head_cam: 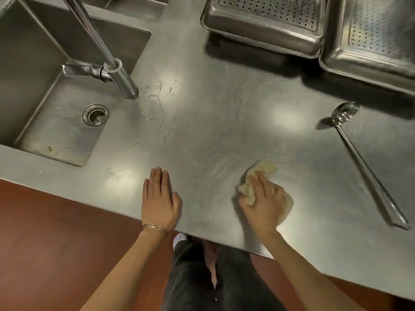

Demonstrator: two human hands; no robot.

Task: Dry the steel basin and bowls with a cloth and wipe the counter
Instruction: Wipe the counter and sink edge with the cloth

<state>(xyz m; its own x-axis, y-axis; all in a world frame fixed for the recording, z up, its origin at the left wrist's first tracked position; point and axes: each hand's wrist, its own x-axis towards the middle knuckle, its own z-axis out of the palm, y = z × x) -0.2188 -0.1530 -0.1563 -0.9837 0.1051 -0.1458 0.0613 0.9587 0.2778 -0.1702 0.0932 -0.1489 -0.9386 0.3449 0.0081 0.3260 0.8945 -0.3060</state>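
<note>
A pale yellow cloth (262,171) lies bunched on the steel counter (224,122), near its front edge. My right hand (262,203) presses down on the cloth and grips it. My left hand (159,198) rests flat on the counter to the left, fingers together, holding nothing; thin bangles ring its wrist. Water streaks and droplets (157,102) sit on the counter beside the tap base. No bowls are in view.
A sink (58,131) with a drain lies at the left, with a tall tap (112,61) beside it. Two perforated steel pans (265,21) (377,39) stand at the back right. A long steel ladle (363,162) lies at the right. Red floor shows below the counter edge.
</note>
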